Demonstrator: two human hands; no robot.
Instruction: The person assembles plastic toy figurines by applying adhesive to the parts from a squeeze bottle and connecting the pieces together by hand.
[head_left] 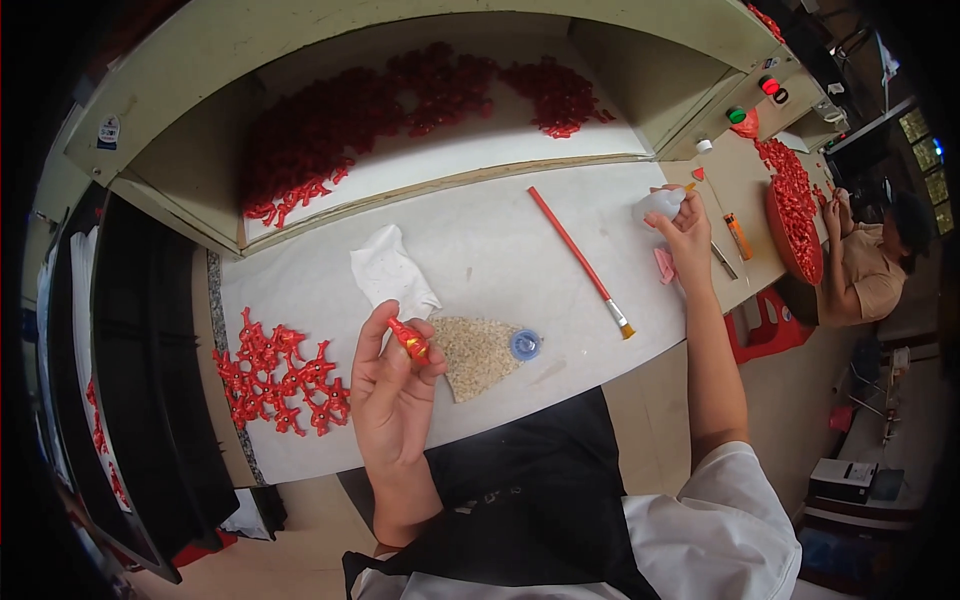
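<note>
Left hand (392, 385) raised over the desk's (500, 240) near edge, fingers pinching a small red-and-yellow plastic figure piece (410, 340) upright at the fingertips, apparently for inspection. Right hand (688, 232) stretched to the far right corner, closed around a white squeeze bottle (658, 205). Red-handled paintbrush (580, 262) lies mid-desk within reach; red plastic parts on sprues (280, 378) piled by the left edge.

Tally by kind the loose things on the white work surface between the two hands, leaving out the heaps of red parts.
Red-handled brush: 1
Crumpled white tissue: 1
Beige granular wedge-shaped pad: 1
Small blue cap: 1
Total: 4
</note>
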